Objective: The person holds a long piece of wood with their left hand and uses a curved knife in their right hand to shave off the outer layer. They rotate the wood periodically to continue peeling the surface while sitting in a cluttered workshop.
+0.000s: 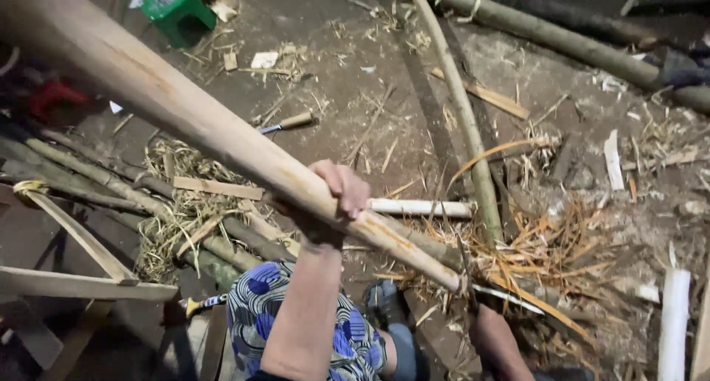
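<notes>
Peeled pole is being gripped by the left hand — fingers wrapped tight around it, held diagonally above the littered floor. Right hand is mostly hidden near the pole's lower end by a thin blade — finger state cannot be told.

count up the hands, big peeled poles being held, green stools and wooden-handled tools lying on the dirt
hands: 2 (left hand grips the pole; right hand low by its tip, mostly hidden)
peeled pole: 1
green stool: 1
wooden-handled tool: 1
total: 5
</notes>
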